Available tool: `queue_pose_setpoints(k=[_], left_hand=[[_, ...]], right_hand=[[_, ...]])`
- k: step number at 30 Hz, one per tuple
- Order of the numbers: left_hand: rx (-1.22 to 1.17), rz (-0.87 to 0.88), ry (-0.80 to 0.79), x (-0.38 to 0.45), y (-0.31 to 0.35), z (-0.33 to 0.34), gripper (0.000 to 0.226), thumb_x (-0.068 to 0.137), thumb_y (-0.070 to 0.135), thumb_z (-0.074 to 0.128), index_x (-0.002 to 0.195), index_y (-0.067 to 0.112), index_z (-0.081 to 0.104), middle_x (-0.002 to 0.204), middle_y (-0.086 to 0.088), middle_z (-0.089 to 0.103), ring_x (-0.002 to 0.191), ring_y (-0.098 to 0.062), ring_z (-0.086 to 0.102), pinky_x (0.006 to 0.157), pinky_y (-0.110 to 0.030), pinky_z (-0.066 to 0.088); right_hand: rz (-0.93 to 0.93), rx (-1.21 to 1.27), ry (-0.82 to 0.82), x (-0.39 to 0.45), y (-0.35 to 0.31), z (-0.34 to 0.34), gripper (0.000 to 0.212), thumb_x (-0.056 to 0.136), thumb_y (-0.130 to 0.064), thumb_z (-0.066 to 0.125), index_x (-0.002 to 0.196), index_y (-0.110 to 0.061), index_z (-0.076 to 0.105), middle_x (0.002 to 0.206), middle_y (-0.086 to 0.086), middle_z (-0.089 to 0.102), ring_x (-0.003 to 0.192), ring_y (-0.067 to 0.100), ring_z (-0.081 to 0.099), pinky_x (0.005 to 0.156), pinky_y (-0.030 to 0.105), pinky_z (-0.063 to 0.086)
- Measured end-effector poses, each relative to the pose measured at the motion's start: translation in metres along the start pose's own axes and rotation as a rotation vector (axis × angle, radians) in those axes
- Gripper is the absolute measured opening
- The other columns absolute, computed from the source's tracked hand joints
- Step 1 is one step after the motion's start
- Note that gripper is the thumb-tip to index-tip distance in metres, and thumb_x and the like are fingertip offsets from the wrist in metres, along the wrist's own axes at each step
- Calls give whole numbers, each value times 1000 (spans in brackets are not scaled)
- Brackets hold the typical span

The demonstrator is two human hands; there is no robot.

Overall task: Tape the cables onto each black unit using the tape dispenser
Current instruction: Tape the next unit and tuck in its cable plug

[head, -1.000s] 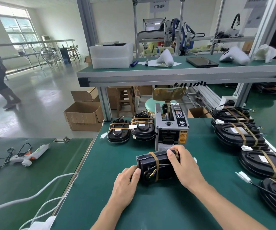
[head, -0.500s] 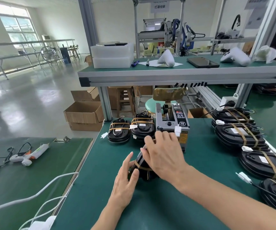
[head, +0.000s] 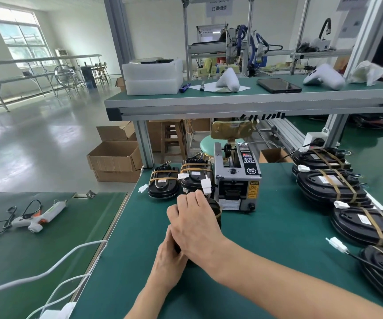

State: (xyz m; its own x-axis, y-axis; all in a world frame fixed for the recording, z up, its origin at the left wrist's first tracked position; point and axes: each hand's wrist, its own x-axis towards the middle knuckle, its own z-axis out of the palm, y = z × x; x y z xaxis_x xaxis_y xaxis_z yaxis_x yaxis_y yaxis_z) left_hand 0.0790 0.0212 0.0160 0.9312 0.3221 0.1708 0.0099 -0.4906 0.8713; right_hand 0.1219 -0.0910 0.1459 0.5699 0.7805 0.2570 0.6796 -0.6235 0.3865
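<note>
Green bench: tape dispenser stands behind right hand covering black unit.

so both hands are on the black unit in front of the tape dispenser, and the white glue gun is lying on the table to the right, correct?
Not quite. The head view shows the glue gun on the table to the left. Both the left hand and right hand are on the black unit before the tape dispenser.

A black unit, taped, lies mostly hidden just before the grey tape dispenser; two taped units sit left of it
</note>
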Motion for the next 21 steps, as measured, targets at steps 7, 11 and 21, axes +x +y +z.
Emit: queue_pose_setpoints(k=[7,11,21], left_hand=[[-1,-17,66,-3,5,2,20,91,43,63,109,39,55,92,21,68,85,1,63,74,-9,50],[66,-50,21,-1,6,3,31,89,49,71,116,42,58,88,22,67,88,5,63,76,-9,46],[-57,-7,46,0,4,1,30,81,77,61,106,64,52,103,23,71,96,-3,64,80,-8,47]], right_hand=[[-59,354,237,-17,5,-5,37,103,-41,47,118,-9,58,116,9,55,113,30,51,126,49,19],[-85,713,753,-55,17,18,14,99,-29,57,108,-21,64,107,-6,62,103,18,60,104,36,41],[1253,1527,175,-36,106,95,17,97,-18,56,94,-17,73,85,2,75,74,18,69,74,35,53]])
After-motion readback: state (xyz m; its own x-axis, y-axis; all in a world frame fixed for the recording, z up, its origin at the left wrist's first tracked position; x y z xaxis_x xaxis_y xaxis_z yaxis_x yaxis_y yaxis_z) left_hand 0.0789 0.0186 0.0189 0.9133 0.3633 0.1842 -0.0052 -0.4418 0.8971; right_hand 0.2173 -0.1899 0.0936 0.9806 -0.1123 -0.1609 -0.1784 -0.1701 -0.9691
